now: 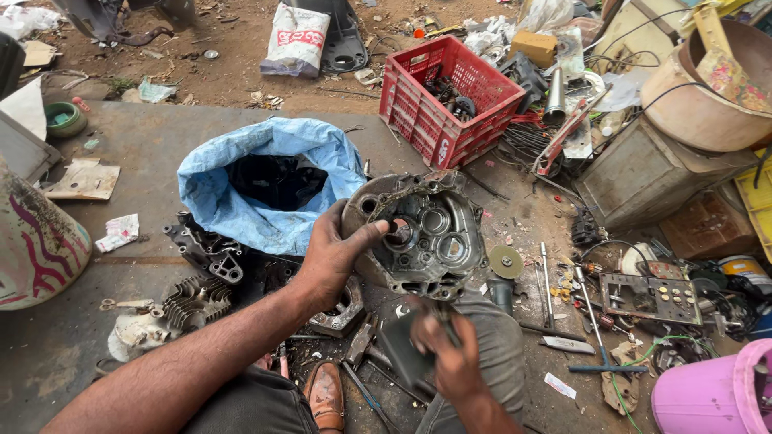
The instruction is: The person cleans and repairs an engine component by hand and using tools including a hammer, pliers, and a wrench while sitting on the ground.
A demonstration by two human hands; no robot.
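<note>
- sitting dead center on the knee: greasy engine case (422, 233), blue sack (269, 181) at 10 o'clock
- gripping its rim, thumb inside: left hand (334, 253)
- clutching a dark tool (406, 350) at 6 o'clock: right hand (454, 362)
- probably risking a slip off the knee, oily grip

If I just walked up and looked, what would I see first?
Probably the big grey metal engine casing in the middle, gripped by the left hand with the thumb poking into it. Just below, the right hand holds a dark tool against its lower edge. Behind it sit an open blue sack and, farther right, a red plastic crate with metal parts inside.
</note>
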